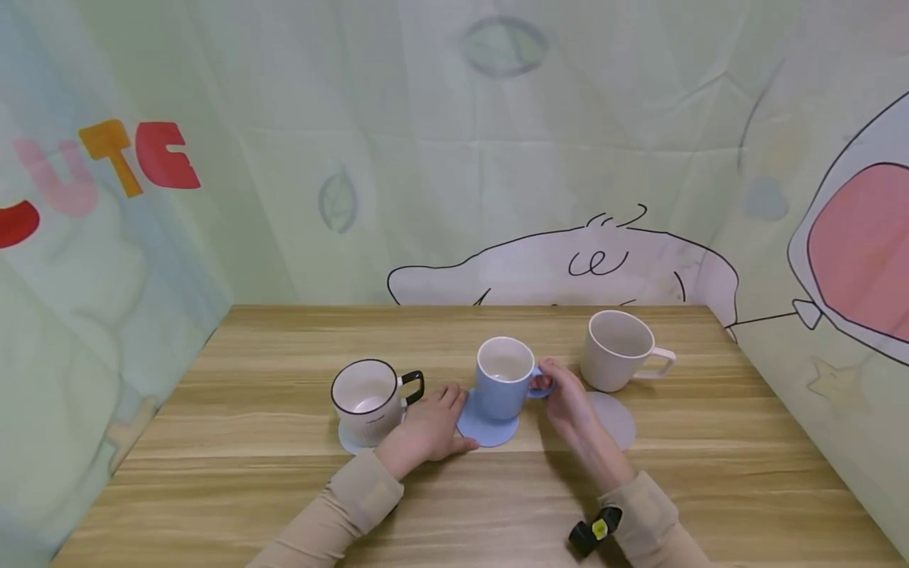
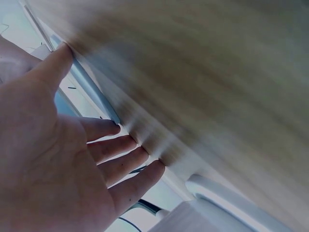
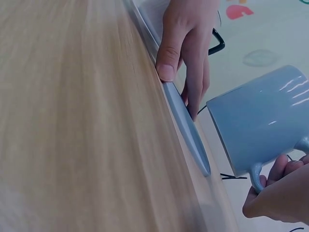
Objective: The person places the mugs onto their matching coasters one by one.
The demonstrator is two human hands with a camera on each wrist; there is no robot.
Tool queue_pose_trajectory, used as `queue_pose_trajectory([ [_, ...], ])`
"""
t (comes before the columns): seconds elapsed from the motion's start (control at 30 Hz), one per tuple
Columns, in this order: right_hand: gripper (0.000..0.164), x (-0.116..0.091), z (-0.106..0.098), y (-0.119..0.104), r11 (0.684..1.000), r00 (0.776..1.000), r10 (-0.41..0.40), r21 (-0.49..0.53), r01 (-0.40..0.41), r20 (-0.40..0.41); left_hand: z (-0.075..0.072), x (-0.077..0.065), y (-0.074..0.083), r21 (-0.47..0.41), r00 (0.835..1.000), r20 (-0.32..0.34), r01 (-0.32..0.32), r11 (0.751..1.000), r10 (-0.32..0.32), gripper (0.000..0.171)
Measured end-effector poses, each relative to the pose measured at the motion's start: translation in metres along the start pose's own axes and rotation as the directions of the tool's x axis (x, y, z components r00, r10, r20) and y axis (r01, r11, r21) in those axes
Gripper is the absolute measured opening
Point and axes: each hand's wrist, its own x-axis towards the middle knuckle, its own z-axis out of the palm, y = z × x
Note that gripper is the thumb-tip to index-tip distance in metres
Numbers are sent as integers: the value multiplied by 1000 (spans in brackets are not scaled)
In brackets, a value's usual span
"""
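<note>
My right hand (image 1: 571,406) grips the handle of a light blue mug (image 1: 500,394) with a white inside. In the right wrist view the mug (image 3: 265,116) is tilted, its base raised off the round blue coaster (image 3: 188,130). My left hand (image 1: 433,422) lies beside that coaster (image 1: 490,434), left of the mug. Its thumb and nearest finger touch the coaster's edge; in the left wrist view the fingers of this hand (image 2: 53,159) are spread and nearly straight, fingertips down on the tabletop.
A white mug (image 1: 372,426) with black rim and handle stands on a pale coaster (image 1: 348,442) to the left, close to my left hand. At the right, a larger beige mug (image 1: 614,363) stands behind a grey coaster (image 1: 618,422). A printed curtain (image 1: 426,158) hangs behind the wooden table (image 1: 248,379).
</note>
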Motion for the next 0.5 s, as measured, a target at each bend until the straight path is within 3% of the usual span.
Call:
queue_pose_trajectory([
  [0.5, 40, -4, 4, 4, 1000, 998, -21, -17, 22, 65, 0, -2, 0, -5, 1000, 4, 4, 1000, -4, 85],
])
